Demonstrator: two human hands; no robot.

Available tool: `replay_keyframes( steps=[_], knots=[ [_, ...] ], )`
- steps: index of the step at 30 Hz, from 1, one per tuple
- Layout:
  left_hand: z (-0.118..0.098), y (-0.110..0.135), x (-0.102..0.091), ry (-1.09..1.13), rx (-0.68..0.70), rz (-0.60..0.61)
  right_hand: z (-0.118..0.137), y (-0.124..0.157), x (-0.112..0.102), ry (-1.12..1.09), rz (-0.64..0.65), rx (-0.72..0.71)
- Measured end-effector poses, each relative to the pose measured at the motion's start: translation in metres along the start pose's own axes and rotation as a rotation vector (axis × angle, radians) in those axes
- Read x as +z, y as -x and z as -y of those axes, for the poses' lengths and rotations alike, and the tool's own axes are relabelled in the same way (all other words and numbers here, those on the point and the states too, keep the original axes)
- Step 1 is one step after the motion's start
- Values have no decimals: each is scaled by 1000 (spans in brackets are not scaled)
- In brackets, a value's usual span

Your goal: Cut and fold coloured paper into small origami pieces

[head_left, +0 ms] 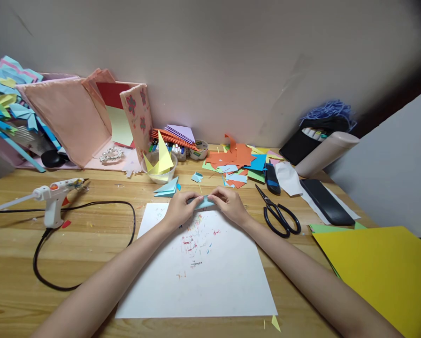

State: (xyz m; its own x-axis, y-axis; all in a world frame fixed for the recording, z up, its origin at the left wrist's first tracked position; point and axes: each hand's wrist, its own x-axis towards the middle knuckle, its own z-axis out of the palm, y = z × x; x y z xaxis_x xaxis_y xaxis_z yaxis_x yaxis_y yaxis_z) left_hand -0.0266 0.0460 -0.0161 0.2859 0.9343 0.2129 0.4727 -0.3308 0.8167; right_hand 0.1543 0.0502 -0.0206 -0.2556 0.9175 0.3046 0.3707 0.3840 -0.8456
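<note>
Between my two hands is a small strip of light blue paper (205, 203), above the far edge of a white sheet (196, 295) marked with coloured specks. My left hand (181, 208) pinches the strip's left end. At its right end the fingers of my right hand (229, 203) are closed on it. Folded light blue paper pieces (167, 188) lie just beyond my left hand. Past the strip sits a small light blue paper piece (197, 177) with a thin yellow stem.
A white glue gun (55, 199) with a looping black cord stands left. Black-handled scissors (279, 217) lie right, near a black phone (327, 202) and yellow paper sheets (379, 267). Behind are a plastic bowl (173, 171) holding yellow paper and a pile of paper scraps (231, 159).
</note>
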Motion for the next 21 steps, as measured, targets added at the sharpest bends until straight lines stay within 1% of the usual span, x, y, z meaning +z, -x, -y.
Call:
replay_keyframes(
  steps=[3, 6, 8, 9, 15, 19, 21],
  knots=[
    [-4, 2, 0, -59, 42, -49, 0, -2, 1, -174, 17, 83],
    [-6, 4, 0, -75, 47, -120, 2, -4, 2, -385, 121, 201],
    [-6, 5, 0, -96, 60, -147, 4, -4, 3, -432, 189, 229],
    [-7, 6, 1, -110, 68, -152, 5, -3, 3, -439, 201, 228],
    [-8, 11, 4, -183, 83, -176, 10, 2, 10, -528, 212, 219],
    [-8, 12, 6, -227, 135, -147, 12, 4, 15, -504, 137, 247],
    [-8, 11, 6, -228, 137, -137, 12, 4, 16, -494, 115, 251]
  ],
)
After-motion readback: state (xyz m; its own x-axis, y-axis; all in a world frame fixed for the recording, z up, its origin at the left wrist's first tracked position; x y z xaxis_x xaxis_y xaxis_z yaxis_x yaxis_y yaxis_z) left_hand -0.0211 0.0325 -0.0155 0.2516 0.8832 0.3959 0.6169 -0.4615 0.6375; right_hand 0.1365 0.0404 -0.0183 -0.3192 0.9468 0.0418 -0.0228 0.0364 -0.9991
